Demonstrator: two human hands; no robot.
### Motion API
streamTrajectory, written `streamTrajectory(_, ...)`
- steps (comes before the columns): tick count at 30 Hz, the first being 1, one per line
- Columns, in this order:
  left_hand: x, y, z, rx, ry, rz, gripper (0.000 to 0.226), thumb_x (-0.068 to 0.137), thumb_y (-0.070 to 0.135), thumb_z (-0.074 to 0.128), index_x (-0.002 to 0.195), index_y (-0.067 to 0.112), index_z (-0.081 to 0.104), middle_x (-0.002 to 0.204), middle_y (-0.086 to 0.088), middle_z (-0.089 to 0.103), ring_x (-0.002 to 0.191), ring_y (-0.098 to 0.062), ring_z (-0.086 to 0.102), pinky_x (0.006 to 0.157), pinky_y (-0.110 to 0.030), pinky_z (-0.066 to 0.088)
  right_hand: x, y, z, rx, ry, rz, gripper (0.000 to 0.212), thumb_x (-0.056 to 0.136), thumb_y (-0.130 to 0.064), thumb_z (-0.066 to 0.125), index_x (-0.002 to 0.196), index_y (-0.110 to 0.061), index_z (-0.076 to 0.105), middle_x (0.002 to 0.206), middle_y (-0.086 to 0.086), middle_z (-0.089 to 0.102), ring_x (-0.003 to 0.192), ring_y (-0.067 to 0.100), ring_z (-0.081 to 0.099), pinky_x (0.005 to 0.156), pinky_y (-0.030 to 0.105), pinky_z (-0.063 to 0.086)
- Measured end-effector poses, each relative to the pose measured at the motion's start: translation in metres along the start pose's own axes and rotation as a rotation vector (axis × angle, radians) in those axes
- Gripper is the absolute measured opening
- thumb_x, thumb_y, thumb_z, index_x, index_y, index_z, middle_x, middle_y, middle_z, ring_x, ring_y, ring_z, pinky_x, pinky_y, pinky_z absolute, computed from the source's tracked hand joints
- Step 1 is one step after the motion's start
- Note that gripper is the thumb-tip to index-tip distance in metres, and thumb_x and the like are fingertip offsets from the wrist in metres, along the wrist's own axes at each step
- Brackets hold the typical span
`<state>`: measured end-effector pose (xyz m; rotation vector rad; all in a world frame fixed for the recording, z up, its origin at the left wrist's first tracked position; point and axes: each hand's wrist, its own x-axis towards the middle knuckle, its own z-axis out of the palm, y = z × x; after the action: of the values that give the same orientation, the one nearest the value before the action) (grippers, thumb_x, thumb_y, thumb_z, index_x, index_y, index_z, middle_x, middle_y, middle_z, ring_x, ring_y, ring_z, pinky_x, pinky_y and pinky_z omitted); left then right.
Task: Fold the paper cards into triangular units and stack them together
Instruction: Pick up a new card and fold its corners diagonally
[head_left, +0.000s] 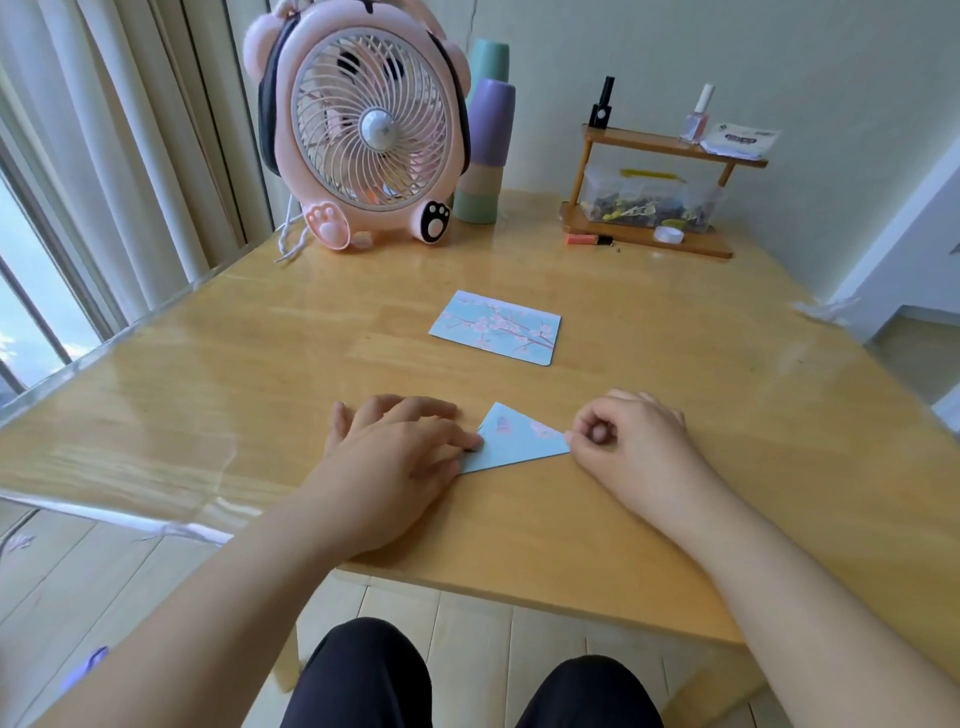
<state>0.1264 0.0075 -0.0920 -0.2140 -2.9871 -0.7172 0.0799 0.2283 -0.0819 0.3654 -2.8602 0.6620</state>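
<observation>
Wooden table (218, 395) w/ folded blue blossom card (511, 441) near its front edge, left hand (400, 452) at 9 o'clock pressing flat w/ fingers spread, right hand (631, 441) at 3 o'clock pinching its corner, flat card (496, 327) well apart at 12.

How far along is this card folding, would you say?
Early, it seems. One blue blossom card already has a triangular shape; the left hand presses its left part flat on the wooden table while the right hand pinches its right corner. A second, flat blossom card lies unfolded farther back. No finished units or stack are visible, so folding that card and stacking remain.
</observation>
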Motion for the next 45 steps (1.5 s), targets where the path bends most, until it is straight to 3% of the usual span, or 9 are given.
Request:
streamTrajectory(9, 0.000, 0.018, 0.000, 0.159, 0.022, -0.030, 0.031, 0.098, 0.030, 0.040, 0.128, 0.034, 0.048, 0.141, 0.019, 0.034, 0.134, -0.013, 0.021, 0.116, -0.049, 0.005, 0.002, -0.010, -0.003, 0.053, -0.092, -0.028, 0.010, 0.091, -0.024, 0.053, 0.099, -0.023, 0.059, 0.098, -0.009, 0.051, 0.100, 0.011, 0.047, 0.096, 0.029, 0.033)
streamTrajectory(12, 0.001, 0.025, 0.005, 0.199, 0.076, -0.040, 0.031, 0.096, 0.029, 0.041, 0.126, 0.032, 0.049, 0.135, 0.015, 0.039, 0.128, -0.015, 0.028, 0.114, -0.040, 0.015, 0.001, -0.022, 0.002, 0.118, -0.180, -0.025, 0.009, 0.089, -0.032, 0.058, 0.092, -0.023, 0.055, 0.099, -0.010, 0.049, 0.099, 0.010, 0.046, 0.089, 0.024, 0.038)
streamTrajectory(16, 0.007, 0.026, 0.001, -0.159, 0.179, -0.119, 0.019, 0.092, 0.030, 0.051, 0.112, 0.028, 0.051, 0.102, 0.014, 0.057, 0.099, -0.011, 0.049, 0.085, -0.027, 0.037, 0.010, -0.030, 0.000, 0.413, -0.127, 0.049, 0.012, 0.089, -0.021, 0.060, 0.081, -0.023, 0.052, 0.073, -0.011, 0.056, 0.063, 0.004, 0.047, 0.052, 0.012, 0.035)
streamTrajectory(20, 0.035, 0.007, -0.020, -0.554, 0.221, -0.236, 0.009, 0.087, 0.015, 0.059, 0.091, 0.022, 0.062, 0.072, 0.001, 0.064, 0.051, -0.005, 0.049, 0.045, -0.017, 0.034, 0.043, -0.035, 0.002, 0.615, -0.023, 0.055, 0.006, 0.088, -0.021, 0.063, 0.089, -0.022, 0.058, 0.079, -0.007, 0.063, 0.074, 0.007, 0.054, 0.063, 0.015, 0.040)
streamTrajectory(23, 0.066, -0.023, -0.036, -0.496, 0.298, -0.310, 0.014, 0.088, 0.011, 0.056, 0.094, 0.017, 0.066, 0.081, -0.008, 0.068, 0.061, -0.019, 0.060, 0.047, -0.023, 0.038, 0.079, -0.026, 0.005, 0.285, 0.021, -0.032, 0.021, 0.088, -0.022, 0.063, 0.108, -0.018, 0.062, 0.105, -0.005, 0.061, 0.098, 0.011, 0.054, 0.072, 0.013, 0.032)
streamTrajectory(28, 0.095, -0.067, -0.050, -0.241, 0.299, -0.420, 0.029, 0.090, 0.005, 0.049, 0.108, 0.014, 0.069, 0.105, -0.008, 0.066, 0.086, -0.021, 0.055, 0.066, -0.024, 0.037, 0.114, -0.018, 0.011, -0.035, -0.257, -0.071, 0.053, 0.084, -0.041, 0.065, 0.132, -0.026, 0.049, 0.141, -0.005, 0.046, 0.128, 0.014, 0.041, 0.087, 0.016, 0.028)
streamTrajectory(34, 0.101, -0.083, -0.046, -0.057, 0.400, -0.342, 0.026, 0.088, 0.012, 0.058, 0.112, 0.019, 0.066, 0.118, -0.007, 0.050, 0.116, -0.030, 0.043, 0.096, -0.037, 0.038, 0.123, -0.017, 0.009, -0.203, -0.243, -0.148, 0.021, 0.087, -0.043, 0.059, 0.102, -0.030, 0.064, 0.108, -0.004, 0.063, 0.102, 0.019, 0.056, 0.077, 0.027, 0.044)
streamTrajectory(40, 0.092, -0.060, -0.043, -0.209, 0.469, -0.217, 0.028, 0.086, 0.007, 0.057, 0.110, 0.020, 0.065, 0.096, 0.003, 0.059, 0.089, -0.016, 0.055, 0.071, -0.022, 0.039, 0.116, -0.021, 0.011, -0.195, -0.085, -0.211, 0.020, 0.088, -0.021, 0.050, 0.098, -0.025, 0.067, 0.099, -0.006, 0.068, 0.091, 0.018, 0.059, 0.076, 0.029, 0.048)
streamTrajectory(45, 0.074, -0.027, -0.044, -0.472, 0.143, -0.120, 0.048, 0.084, 0.008, 0.059, 0.122, 0.036, 0.052, 0.074, 0.003, 0.070, 0.066, -0.013, 0.065, 0.066, -0.032, 0.053, 0.096, -0.010, 0.010, 0.259, 0.012, -0.059, 0.028, 0.078, 0.000, 0.053, 0.073, -0.025, 0.063, 0.087, -0.014, 0.068, 0.081, 0.015, 0.062, 0.070, 0.023, 0.048)
